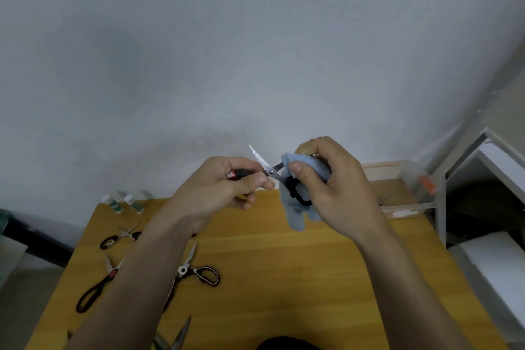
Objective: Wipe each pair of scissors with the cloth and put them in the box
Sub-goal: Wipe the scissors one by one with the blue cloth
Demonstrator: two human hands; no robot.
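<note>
Left hand holds scissors; right hand grips cloth.

Light blue cloth, fuzzy and unpatterned. Silver blades and black handles with a red-and-white patch on the held scissors. Honey-yellow wood grain on the table. Black handles edged in white on the kitchen shears; black loops with a red pivot on the long scissors. White-capped bottles with green labels. Pale translucent box. Plain grey-white wall.
</note>
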